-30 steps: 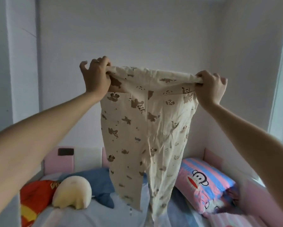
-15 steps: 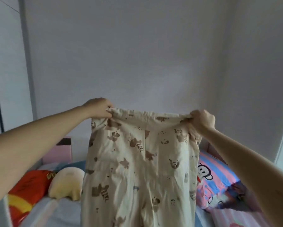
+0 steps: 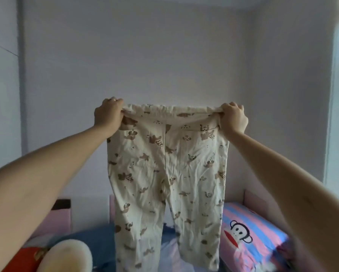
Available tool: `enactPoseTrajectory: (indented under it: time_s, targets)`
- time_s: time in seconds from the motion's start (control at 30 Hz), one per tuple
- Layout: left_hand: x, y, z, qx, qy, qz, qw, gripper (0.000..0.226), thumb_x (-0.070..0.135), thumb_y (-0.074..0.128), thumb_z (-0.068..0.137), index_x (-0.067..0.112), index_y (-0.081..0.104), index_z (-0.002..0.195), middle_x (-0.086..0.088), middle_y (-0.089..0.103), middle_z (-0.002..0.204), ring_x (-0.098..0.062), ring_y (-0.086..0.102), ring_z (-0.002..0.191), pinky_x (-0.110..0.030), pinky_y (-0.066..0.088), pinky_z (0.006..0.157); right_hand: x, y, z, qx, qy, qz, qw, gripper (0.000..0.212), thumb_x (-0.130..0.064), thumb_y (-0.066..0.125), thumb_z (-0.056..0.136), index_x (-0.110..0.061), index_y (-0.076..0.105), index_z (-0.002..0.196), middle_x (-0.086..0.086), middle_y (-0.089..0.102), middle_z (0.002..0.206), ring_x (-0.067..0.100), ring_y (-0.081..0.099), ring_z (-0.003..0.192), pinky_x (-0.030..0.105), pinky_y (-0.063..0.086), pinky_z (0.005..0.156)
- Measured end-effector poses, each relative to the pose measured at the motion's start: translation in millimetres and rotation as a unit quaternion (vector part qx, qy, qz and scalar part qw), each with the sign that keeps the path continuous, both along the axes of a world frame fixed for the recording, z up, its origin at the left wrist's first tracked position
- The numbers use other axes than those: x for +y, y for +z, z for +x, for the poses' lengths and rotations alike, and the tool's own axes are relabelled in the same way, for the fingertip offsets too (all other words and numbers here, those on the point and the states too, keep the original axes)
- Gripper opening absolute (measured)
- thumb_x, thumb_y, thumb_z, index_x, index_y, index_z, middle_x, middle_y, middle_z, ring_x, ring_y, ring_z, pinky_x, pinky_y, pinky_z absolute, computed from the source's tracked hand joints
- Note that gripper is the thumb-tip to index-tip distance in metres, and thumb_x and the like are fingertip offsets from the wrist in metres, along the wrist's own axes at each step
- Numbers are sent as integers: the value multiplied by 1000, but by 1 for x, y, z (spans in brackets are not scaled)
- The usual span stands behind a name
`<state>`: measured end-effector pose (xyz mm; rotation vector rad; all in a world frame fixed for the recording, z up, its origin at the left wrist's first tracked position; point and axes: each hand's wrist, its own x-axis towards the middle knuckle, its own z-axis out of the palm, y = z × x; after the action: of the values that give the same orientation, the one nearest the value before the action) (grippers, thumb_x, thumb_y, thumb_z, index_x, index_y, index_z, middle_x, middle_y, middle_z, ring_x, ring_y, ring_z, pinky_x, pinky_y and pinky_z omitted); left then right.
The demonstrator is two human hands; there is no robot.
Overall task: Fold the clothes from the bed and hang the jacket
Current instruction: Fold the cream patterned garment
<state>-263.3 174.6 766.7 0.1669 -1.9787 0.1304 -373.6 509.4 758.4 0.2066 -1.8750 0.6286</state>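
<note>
As waistband (image 3: 170, 110) ends are being pinched by left hand (image 3: 107, 114) and right hand (image 3: 234, 117), pants (image 3: 168, 173) are being spread flatter for folding.

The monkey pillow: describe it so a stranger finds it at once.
Start at the pink-framed bed below the white wall. Look to its right side, beside the held-up printed pants. The pillow there is pink-and-blue striped, and only it shows a cartoon monkey face.
</note>
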Motion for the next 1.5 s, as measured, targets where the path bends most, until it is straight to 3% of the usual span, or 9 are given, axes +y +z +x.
enactPoseTrajectory:
  time_s: [0.17,0.47,0.7,0.87,1.0,1.13,1.2,1.33,1.5]
  targets:
    - [2,-91,34,-61,-37,12,997,10,4,52,88,1,58,94,-19,54,99,-37,48,102,-37,33,56,19,-87,40,-70,-19,78,994,27,-10,50,87,-16,74,97,5,67,99,29,50,100,35,34,79]
    - [4,-421,170,-282,-144,73,946,13,15,74,68,8,64,72,-11,65,73,-32,62,60,-27,35,48,48,-414,165,-303,51,215,927,7,-9,67,72,-8,69,79,13,65,87,36,60,87,38,42,66]
    - [7,-709,312,-575,-106,194,788,21,6,74,64,10,58,76,-11,66,93,-34,67,72,-36,47,51,46,-694,291,-500,138,342,783,26,-1,79,55,-11,59,68,8,58,71,31,62,59,33,42,46]
    - [28,-820,394,-663,-105,200,714,38,1,86,42,11,58,67,-9,60,72,-30,62,54,-27,37,42,64,-816,381,-638,151,398,641,34,1,56,78,-9,60,111,10,59,111,33,60,98,39,45,72]
    - [36,-890,436,-668,-70,257,695,36,-4,82,52,7,60,78,-11,62,82,-35,62,74,-37,45,60,88,-884,446,-696,118,362,608,48,5,53,77,-6,52,124,13,54,122,34,54,109,40,40,85]
    - [45,-952,451,-716,-39,310,625,40,0,72,66,6,56,102,-15,59,105,-37,54,102,-41,39,79,85,-931,460,-766,100,306,556,49,-3,55,79,-8,47,128,12,51,126,34,49,115,39,35,90]
    - [49,-967,447,-711,-8,322,625,43,11,68,68,6,55,108,-17,57,111,-36,47,108,-44,35,88,77,-943,452,-765,75,263,583,40,-14,54,83,-11,51,122,10,53,126,31,47,117,36,30,95]
    - [60,-971,428,-606,-45,378,698,45,19,48,64,7,63,104,-13,56,111,-33,46,103,-38,33,88,41,-951,423,-727,82,-16,681,29,-18,49,87,-19,57,114,-2,58,114,17,53,106,28,44,91]
    - [81,-966,386,-544,-138,608,562,40,12,40,72,0,62,102,-3,53,101,-10,48,96,-3,33,79,-9,-971,370,-727,115,-101,669,36,-19,51,97,-9,48,131,-1,55,112,11,54,95,18,47,79]
